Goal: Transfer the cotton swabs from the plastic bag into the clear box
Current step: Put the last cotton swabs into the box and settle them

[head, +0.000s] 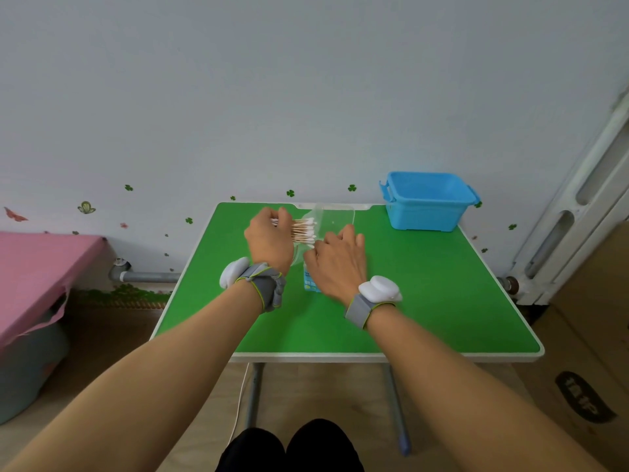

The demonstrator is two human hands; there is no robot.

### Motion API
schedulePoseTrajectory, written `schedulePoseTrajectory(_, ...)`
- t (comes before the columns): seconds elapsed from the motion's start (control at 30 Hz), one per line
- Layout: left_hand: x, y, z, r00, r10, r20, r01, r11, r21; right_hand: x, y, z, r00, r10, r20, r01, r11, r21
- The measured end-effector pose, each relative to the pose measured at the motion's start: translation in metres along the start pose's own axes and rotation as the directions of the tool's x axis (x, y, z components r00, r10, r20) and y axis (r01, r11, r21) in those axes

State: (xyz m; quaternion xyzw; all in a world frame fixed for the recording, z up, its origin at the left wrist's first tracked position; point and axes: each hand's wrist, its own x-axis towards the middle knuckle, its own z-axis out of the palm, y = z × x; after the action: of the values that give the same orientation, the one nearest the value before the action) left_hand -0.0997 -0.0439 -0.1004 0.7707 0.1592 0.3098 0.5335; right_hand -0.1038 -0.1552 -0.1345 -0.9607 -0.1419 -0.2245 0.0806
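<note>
My left hand grips a bundle of wooden-stemmed cotton swabs, their white tips pointing right toward the clear box. The box stands at the far middle of the green table, touching or just past the swab tips. My right hand lies palm down in front of the box, fingers spread and reaching its near side. It covers most of the clear plastic bag, of which a blue printed corner shows below the thumb. Whether my right hand grips the box or the bag is hidden.
A blue plastic bin stands at the table's far right corner. The wall is right behind the table. A pink-covered surface lies to the left, a radiator and a cardboard box to the right.
</note>
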Motion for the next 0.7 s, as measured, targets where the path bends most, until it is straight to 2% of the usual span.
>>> schedulePoseTrajectory(0.5,0.0010,-0.0043,-0.0027,1.000,-0.015,-0.012,0.015,1.000,0.010,-0.0067,-0.0008,0.0012,0.997,-0.046,-0.062,0.053,0.992,0.118)
schedulePoseTrajectory(0.7,-0.0005,-0.0038,-0.0041,0.999,-0.028,-0.014,0.028,0.999,0.014,-0.0053,0.0044,0.0044,1.000,-0.009,0.009,0.007,0.974,0.226)
